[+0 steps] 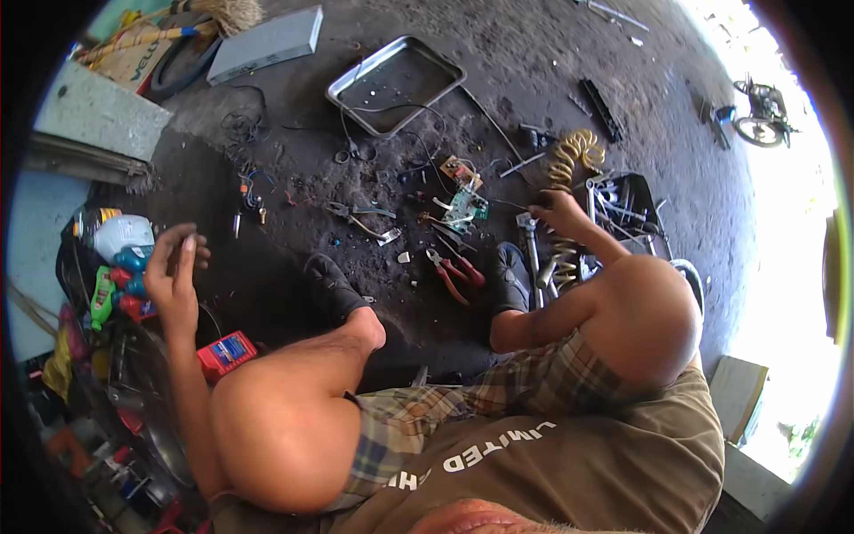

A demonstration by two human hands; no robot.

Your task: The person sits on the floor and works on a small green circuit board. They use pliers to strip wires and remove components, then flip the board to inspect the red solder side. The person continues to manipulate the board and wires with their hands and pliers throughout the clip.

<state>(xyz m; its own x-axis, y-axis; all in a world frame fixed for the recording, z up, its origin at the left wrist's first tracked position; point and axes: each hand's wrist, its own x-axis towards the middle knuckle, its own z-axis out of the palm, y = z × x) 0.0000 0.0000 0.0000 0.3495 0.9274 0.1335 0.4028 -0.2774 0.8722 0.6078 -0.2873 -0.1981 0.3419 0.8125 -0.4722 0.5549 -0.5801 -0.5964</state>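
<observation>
My left hand (181,267) is raised at the left beside bottles (124,236), its fingers loosely curled and apart; I see nothing clearly held. My right hand (556,212) has bent fingers at the lower end of a yellow coiled hose (574,156), near a thin wire; what they grip is too dark to make out. Between my feet and the tray lie circuit boards (464,209), pliers (351,212), red-handled cutters (445,271), black scissors (347,151) and loose wires. Right of my hand is a black box of wrenches (623,205).
A metal tray (396,49) and a grey box (265,44) lie at the back, with a broom (227,13). A motorcycle (763,116) stands far right. A red container (227,354) and assorted clutter sit by my left knee. My shoes (334,289) rest on the dirty floor.
</observation>
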